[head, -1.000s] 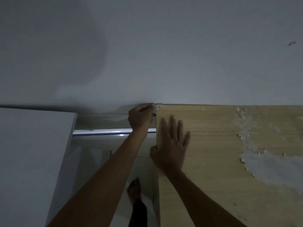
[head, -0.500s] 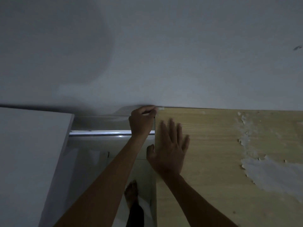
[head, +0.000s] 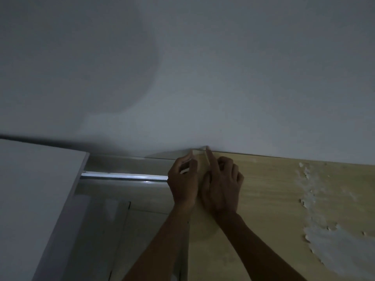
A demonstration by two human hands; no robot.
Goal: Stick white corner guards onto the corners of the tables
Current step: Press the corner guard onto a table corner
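Observation:
A light wooden table [head: 274, 199] fills the right of the view, its far left corner against the wall. A small pale corner guard [head: 199, 151] sits on that corner. My left hand [head: 183, 183] is at the table's left edge with curled fingers, its fingertips at the guard's left side. My right hand [head: 222, 183] rests on the tabletop with fingers curled and the index finger stretched out, its tip pressing the guard's top by the wall.
A white surface [head: 34, 199] lies at the left. Between it and the table is a gap with a shiny metal rail [head: 123, 176] and pale floor below. The grey wall [head: 203, 78] stands behind. Peeled white patches [head: 328, 236] mark the tabletop's right.
My right hand lifted from lying flat on the tabletop and moved up to the corner, its index finger now on the guard. The left hand stays at the corner.

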